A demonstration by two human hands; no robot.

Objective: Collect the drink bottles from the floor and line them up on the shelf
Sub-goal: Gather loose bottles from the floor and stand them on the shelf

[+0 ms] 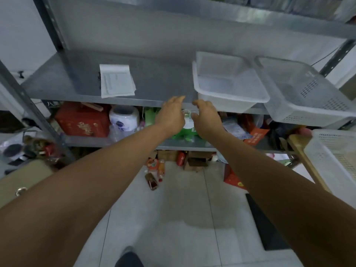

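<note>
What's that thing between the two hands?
A bottle with a green label shows between the left hand and right hand, seen in the head view. Whether they hold it is unclear.
</note>
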